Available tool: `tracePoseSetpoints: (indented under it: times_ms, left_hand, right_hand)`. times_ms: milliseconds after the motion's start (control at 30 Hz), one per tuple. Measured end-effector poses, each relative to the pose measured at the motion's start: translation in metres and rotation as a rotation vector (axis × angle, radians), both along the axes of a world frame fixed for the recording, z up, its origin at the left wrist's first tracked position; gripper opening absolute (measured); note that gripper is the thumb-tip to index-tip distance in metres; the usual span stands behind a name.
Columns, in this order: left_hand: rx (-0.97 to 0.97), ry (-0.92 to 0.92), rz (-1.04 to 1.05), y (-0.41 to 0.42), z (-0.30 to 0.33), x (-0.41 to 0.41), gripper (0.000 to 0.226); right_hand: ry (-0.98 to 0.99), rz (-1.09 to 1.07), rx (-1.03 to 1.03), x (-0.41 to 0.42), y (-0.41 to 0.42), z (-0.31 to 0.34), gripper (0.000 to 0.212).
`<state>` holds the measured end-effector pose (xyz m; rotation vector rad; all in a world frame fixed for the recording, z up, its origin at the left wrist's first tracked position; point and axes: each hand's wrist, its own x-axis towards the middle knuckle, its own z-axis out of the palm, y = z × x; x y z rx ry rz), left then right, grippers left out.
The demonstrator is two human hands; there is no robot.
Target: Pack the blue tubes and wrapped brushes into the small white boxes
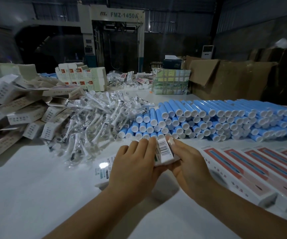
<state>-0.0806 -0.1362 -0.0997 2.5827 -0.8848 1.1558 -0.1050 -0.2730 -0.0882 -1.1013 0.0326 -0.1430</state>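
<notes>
My left hand (134, 163) and my right hand (189, 163) both grip one small white box (164, 150) with a barcode on its end, held just above the white table (35, 187). A second white box (103, 171) lies under my left hand. A long stack of blue tubes (208, 121) with white caps lies just beyond my hands. A heap of clear-wrapped brushes (96, 121) lies to the left of the tubes.
A pile of open white boxes (15, 107) fills the left side. Closed boxes with red print (253, 171) lie in a row at the right. Cardboard cartons (229, 78) and a grey machine (115, 37) stand behind the table.
</notes>
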Motion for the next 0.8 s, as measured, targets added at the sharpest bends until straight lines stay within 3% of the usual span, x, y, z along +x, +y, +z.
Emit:
tracePoseSetpoints:
  times_ms: [333,633,800]
  left_hand:
    - [0.106,0.023,0.047,0.000,-0.003,-0.001,0.070]
    - [0.174,-0.080,0.059,-0.005,-0.005,-0.004,0.064]
    - [0.151,-0.067,0.063,-0.001,-0.003,-0.002,0.070]
  right_hand:
    - [0.055,-0.061,-0.114,0.002,-0.001,-0.005,0.037]
    - [0.084,-0.235,-0.257,-0.001,0.004,-0.016,0.031]
    - [0.035,-0.156,-0.421,-0.001,0.009,-0.020,0.042]
